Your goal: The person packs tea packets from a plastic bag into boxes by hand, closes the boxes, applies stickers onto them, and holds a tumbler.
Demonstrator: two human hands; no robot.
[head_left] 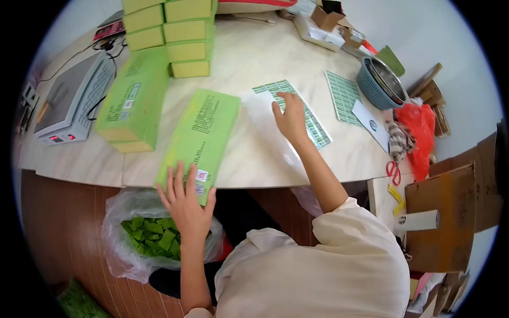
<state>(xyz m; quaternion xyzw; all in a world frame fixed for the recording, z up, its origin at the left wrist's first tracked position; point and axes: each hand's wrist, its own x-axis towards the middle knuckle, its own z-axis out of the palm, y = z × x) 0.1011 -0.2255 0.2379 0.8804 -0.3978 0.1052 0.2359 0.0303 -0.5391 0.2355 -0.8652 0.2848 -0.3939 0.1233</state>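
Note:
A flat green box (209,124) with printed text and small square labels lies slanted at the table's front edge. My left hand (185,204) rests on its near end, fingers spread, holding nothing. Further right, my right hand (291,119) is over a sheet of small green-and-white stickers (313,124), thumb and forefinger apart. Beside that wrist, a crumpled white translucent sheet (270,124) covers part of the stickers. Whether the right fingertips touch the sheet cannot be made out.
Stacked green boxes (188,50) stand behind, with more (132,100) at left near a digital scale (71,98). Another sticker sheet (344,95), a blue basket (374,85) and red scissors (393,172) lie right. Below hangs a plastic bag (119,254) of green pieces.

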